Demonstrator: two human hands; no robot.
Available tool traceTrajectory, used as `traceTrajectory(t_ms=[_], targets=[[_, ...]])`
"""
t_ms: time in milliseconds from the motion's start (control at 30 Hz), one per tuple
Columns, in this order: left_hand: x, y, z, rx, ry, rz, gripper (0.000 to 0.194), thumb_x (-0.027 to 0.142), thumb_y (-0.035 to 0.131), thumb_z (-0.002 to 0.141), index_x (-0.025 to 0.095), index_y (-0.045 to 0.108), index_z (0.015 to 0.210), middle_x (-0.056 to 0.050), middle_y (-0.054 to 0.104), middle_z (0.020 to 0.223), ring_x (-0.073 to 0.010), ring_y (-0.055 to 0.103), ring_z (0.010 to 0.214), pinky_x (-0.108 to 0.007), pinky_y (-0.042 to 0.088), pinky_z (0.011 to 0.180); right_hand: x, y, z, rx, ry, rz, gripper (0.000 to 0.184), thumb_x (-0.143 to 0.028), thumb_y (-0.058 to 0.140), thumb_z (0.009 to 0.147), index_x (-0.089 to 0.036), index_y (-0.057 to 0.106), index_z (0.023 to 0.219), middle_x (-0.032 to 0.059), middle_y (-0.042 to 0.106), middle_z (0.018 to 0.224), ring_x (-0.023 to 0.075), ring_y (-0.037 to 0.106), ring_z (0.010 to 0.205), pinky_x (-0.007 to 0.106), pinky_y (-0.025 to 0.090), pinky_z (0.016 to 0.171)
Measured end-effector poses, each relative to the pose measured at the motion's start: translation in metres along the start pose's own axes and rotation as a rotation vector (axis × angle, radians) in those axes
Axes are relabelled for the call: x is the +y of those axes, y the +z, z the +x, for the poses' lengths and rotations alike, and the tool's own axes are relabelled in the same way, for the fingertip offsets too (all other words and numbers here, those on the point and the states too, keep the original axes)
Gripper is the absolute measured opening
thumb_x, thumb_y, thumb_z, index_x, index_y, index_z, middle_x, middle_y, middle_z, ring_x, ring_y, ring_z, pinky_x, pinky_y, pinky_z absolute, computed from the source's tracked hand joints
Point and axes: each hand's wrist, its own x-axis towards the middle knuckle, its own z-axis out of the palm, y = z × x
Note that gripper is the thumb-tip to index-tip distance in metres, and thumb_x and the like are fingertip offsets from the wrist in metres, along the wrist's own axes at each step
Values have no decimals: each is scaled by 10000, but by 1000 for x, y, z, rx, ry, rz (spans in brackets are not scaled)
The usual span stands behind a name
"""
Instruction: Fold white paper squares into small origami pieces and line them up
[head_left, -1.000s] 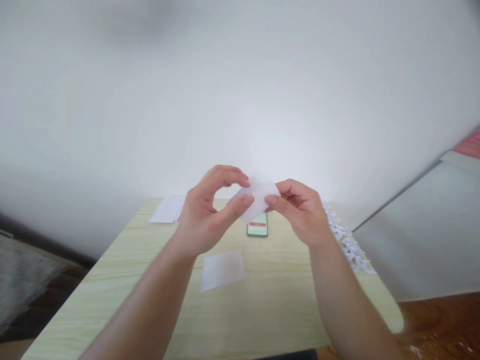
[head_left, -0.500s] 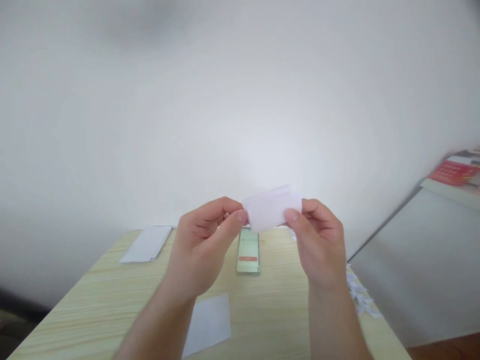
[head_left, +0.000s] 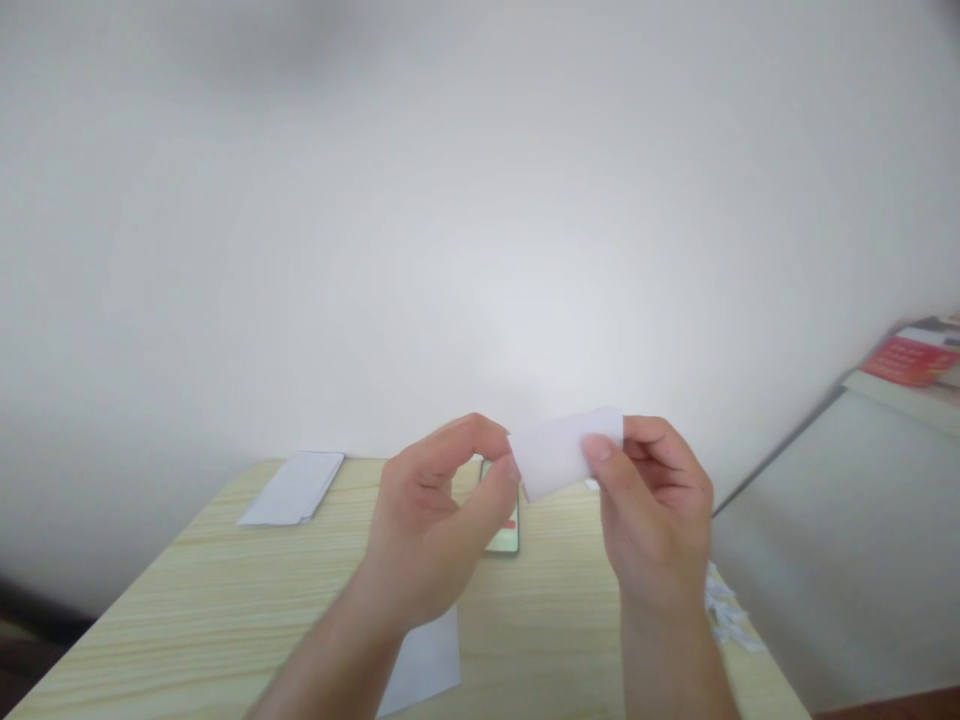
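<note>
A small piece of white paper, apparently folded, is held up above the table between my two hands. My left hand pinches its left edge between thumb and forefinger. On the other side my right hand grips the right end, thumb in front and fingers behind. Below my left wrist lies a white sheet, partly covered by that arm. A phone with a lit screen lies behind my left thumb, mostly hidden.
A stack of white paper rests at the table's back left. Crumpled or folded white paper bits lie along the right edge of the wooden table. The wall rises just behind. A red printed item sits on a white surface at right.
Both hands have moved a little down and to the right with the paper. Its upper layer, which stuck up at an angle before, now lines up with the rest.
</note>
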Motion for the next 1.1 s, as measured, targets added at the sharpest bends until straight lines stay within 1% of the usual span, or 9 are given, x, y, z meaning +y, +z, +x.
traceTrajectory(t_ms=[167,367,500,567,667,733,833,1000,1100], targets=[[-1,1,0,11,10,17,160,267,638,951,236,681,800,-20,651,757,-184,603,710,-330,493,637,-1,-2,2,-33,29,66,111,-244,786,890,-288,731,976,0,731,794,147,652,631,290,560,570],[-1,-1,0,-5,2,-50,135,244,653,949,217,717,834,-20,671,798,-168,603,750,-284,481,641,0,-1,1,13,12,82,171,-196,817,861,-264,727,990,1,747,860,134,676,744,254,572,662],[3,-3,1,-22,-9,-116,189,320,634,976,201,730,866,-29,692,840,-165,608,814,-263,495,699,-2,-1,0,12,19,95,164,-153,812,863,-247,734,973,-13,751,872,101,676,754,199,559,663],[5,-3,1,-29,-57,-93,205,363,658,965,203,731,861,-23,688,826,-156,603,804,-234,495,658,-3,-1,-1,-1,17,106,173,-136,806,865,-248,732,974,-15,756,883,96,684,756,190,561,664],[8,0,0,-5,-150,-28,145,358,732,919,220,738,876,-1,683,792,-123,583,735,-181,472,570,-3,1,-2,-17,17,138,205,-114,792,872,-254,723,1005,-12,769,934,99,710,794,191,575,693],[8,1,0,13,-171,-11,145,362,729,922,221,741,887,3,683,780,-113,576,713,-170,481,566,-3,3,-3,-21,23,149,212,-109,787,875,-254,717,1012,-10,772,950,103,716,811,195,578,707],[9,4,0,50,-151,27,176,351,716,929,200,731,840,5,658,735,-103,555,688,-158,484,556,-3,4,-3,-15,31,141,191,-129,786,879,-255,714,1002,-14,765,908,102,698,779,202,566,689],[10,5,2,71,-97,66,185,329,705,936,197,715,807,25,621,692,-75,509,628,-127,434,499,-3,3,-3,3,37,105,139,-164,787,876,-247,710,958,-22,736,822,99,656,704,204,533,630],[11,5,3,76,-79,91,204,333,697,944,194,699,795,33,589,666,-69,496,611,-125,417,490,-5,1,-4,-7,62,107,191,-161,787,869,-258,694,1004,-22,739,849,106,665,722,215,535,643]])
